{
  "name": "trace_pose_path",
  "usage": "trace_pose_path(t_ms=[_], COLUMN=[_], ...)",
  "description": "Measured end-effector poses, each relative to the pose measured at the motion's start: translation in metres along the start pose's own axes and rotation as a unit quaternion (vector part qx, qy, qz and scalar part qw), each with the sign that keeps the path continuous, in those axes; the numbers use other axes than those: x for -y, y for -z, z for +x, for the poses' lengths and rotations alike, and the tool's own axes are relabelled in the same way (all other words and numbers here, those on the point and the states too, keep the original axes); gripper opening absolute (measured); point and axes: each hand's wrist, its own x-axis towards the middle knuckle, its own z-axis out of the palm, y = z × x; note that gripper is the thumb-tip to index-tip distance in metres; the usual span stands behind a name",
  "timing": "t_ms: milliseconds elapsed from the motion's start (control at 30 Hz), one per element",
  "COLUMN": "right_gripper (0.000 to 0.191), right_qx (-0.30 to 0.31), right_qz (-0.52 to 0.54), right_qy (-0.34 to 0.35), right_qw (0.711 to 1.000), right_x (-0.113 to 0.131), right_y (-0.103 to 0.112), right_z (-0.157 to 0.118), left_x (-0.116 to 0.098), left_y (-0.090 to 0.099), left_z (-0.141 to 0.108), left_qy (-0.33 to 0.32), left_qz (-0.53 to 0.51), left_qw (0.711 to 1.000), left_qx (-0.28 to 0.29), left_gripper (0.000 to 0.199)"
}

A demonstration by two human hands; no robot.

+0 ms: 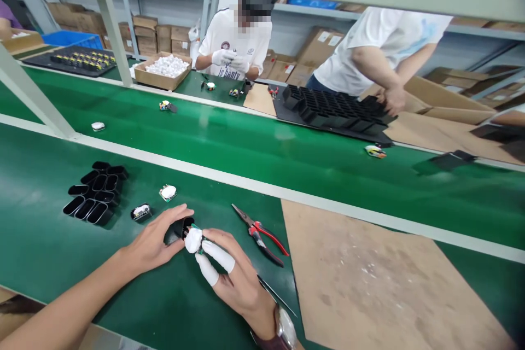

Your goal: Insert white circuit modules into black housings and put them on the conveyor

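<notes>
Head: board [193, 240] in right grip [245, 289]

Held board [193, 240]: white with little green
Held case [177, 231]: black
Pliers [254, 228]: red and black handles
Cardboard [369, 279]: brown, pale spots

There were about eleven clustered black cases [99, 183] and one pair of pliers [251, 224]. Three circuit assemblies [166, 106] lay on the belt [246, 142]; two people in white shirts [229, 38] were opposite.
</notes>
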Motion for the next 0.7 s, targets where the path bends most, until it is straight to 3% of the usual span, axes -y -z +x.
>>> trace_pose_path(t_ms=[300, 700], right_gripper=[0.067, 0.063], right_qx=[-0.027, -0.001], right_qz=[-0.031, -0.025], right_qy=[-0.038, -0.063], right_qw=[0.998, 0.998], right_x=[-0.004, -0.006], right_y=[-0.001, -0.003], right_z=[-0.004, -0.007], left_x=[-0.007, -0.009], left_y=[0.004, 0.005], left_z=[0.003, 0.003], left_qy=[0.006, -0.021], left_qz=[-0.014, -0.025], left_qw=[1.0, 0.999], left_qx=[-0.005, 0.006], left_gripper=[0.071, 0.07])
